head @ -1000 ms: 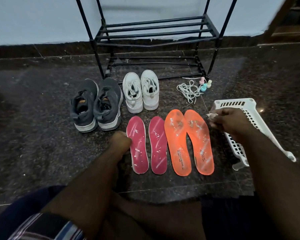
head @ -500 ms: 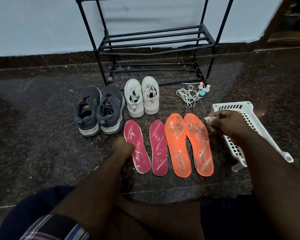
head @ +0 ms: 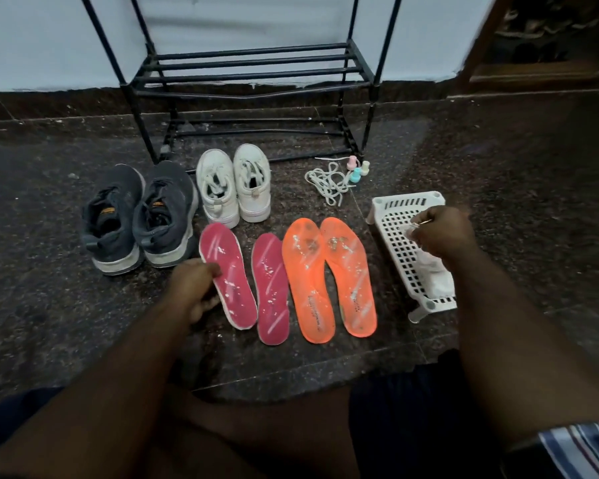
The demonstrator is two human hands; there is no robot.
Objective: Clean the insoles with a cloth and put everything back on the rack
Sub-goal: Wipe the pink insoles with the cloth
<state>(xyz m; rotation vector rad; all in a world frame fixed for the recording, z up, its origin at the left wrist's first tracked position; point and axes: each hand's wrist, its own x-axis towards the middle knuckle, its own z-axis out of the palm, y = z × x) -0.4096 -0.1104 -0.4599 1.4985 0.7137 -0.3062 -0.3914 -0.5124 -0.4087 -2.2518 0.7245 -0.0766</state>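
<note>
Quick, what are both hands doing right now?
Left hand: holding the edge of the left pink insole.
Right hand: closed on a white cloth over the white basket.

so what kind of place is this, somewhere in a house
Probably a home entryway or hallway floor: a black metal shoe rack stands against a pale wall, with dark sneakers and white sneakers on the speckled stone floor.
</note>
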